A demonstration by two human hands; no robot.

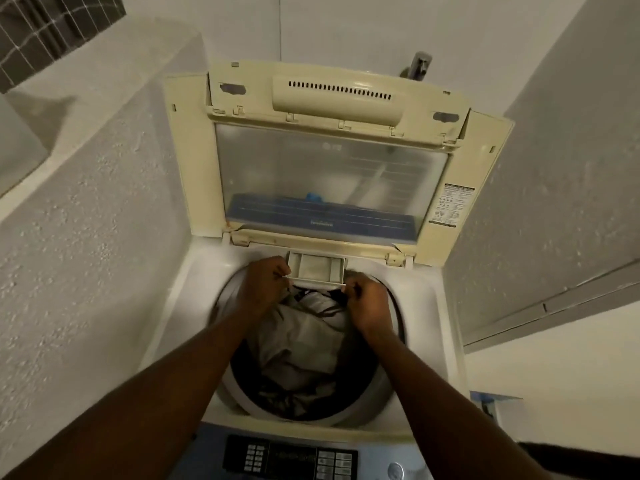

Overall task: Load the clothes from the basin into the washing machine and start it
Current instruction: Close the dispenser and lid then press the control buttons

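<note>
A top-loading washing machine (pixel 173 306) stands below me with its lid (pixel 329 174) raised against the back wall. Grey and dark clothes (pixel 301 344) lie in the drum. At the drum's far rim a small white detergent drawer (pixel 317 268) is pulled out. My left hand (pixel 263 282) pinches the drawer's left front corner. My right hand (pixel 367 301) pinches its right front corner. The control panel (pixel 291 459) with buttons runs along the near edge. The basin is not in view.
Rough plastered walls close in on the left (pixel 86 220) and right (pixel 554 202) of the machine. A grey tap (pixel 419 65) sticks out of the back wall above the lid. A blue-edged object (pixel 491 400) sits low at the right.
</note>
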